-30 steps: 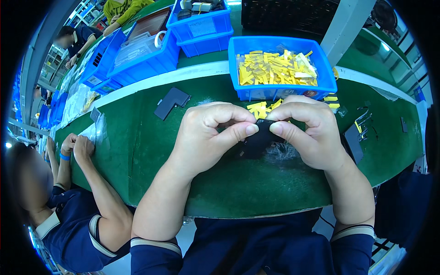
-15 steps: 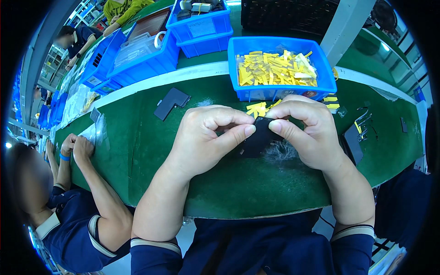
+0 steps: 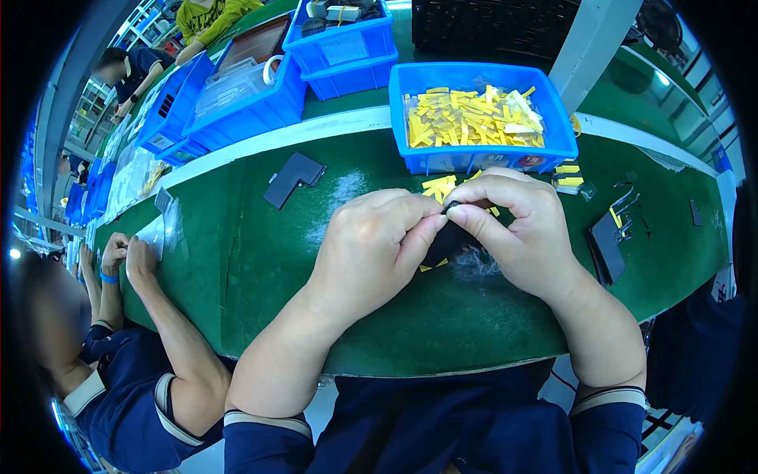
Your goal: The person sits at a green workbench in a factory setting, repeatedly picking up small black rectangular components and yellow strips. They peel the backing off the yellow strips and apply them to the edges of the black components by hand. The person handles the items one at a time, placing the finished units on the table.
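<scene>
As hands (image 3: 369,246) (image 3: 513,227) draw closer, the black piece (image 3: 448,243) shifts.

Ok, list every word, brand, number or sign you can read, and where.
Strip bin, front: marks and round red sticker, wording not copied.
Upper bin, pale label: too small to read.
Left white label: too small to read.
Yellow shirt: dark lettering, not copied.
Black part: no text visible.
Other marks: too blurred.

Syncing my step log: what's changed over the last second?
The left bare hand moved right, the right bare hand left; their fingertips now nearly meet at the top of the flat black piece. No visible release. A small yellow strip now shows just below it. Unchanged: blue plastic bin of yellow strips, dark grey L-shaped part on the green tabletop.
</scene>
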Action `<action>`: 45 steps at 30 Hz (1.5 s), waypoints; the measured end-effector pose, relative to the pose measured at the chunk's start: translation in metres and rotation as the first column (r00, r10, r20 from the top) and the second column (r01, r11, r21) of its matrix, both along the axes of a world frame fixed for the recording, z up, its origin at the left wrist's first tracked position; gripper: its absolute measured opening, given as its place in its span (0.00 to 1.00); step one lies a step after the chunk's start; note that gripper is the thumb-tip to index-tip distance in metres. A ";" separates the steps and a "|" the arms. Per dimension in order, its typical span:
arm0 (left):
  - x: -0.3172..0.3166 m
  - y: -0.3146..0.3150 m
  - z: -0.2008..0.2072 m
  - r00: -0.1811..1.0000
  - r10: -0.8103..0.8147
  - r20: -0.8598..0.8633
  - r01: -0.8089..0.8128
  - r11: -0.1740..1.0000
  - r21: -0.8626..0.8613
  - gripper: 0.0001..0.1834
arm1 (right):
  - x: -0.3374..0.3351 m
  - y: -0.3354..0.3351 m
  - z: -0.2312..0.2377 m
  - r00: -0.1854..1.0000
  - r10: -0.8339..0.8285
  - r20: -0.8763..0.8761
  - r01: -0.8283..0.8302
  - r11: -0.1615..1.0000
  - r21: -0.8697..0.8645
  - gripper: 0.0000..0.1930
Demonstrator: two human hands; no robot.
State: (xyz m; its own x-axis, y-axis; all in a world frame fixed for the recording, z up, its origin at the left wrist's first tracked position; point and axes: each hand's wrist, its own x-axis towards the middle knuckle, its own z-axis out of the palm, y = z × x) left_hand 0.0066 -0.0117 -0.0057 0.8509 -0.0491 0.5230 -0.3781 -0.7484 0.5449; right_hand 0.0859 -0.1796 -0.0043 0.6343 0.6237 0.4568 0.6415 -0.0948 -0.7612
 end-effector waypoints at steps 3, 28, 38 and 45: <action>0.000 -0.002 -0.004 0.999 0.026 0.021 -0.027 1.000 0.011 0.06 | 0.001 0.001 -0.003 1.000 -0.009 -0.006 0.009 1.000 0.023 0.05; -0.007 -0.008 0.002 0.993 0.106 0.052 -0.106 0.994 -0.003 0.08 | 0.002 -0.003 0.002 0.948 -0.047 -0.316 0.110 0.976 0.186 0.04; -0.006 -0.009 0.003 0.994 0.108 -0.001 -0.108 0.994 -0.019 0.09 | 0.003 -0.001 -0.006 0.987 -0.065 -0.147 0.096 0.971 0.218 0.04; -0.006 -0.005 0.004 0.982 -0.007 -0.187 -0.059 0.937 -0.345 0.08 | 0.005 -0.002 -0.003 0.998 -0.057 -0.028 0.062 0.980 0.191 0.04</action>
State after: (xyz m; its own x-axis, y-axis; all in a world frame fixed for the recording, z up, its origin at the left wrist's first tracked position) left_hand 0.0010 -0.0171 -0.0013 0.9318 0.1307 0.3388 -0.2306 -0.5079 0.8300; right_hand 0.0905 -0.1813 -0.0072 0.6790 0.4867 0.5496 0.6217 0.0170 -0.7831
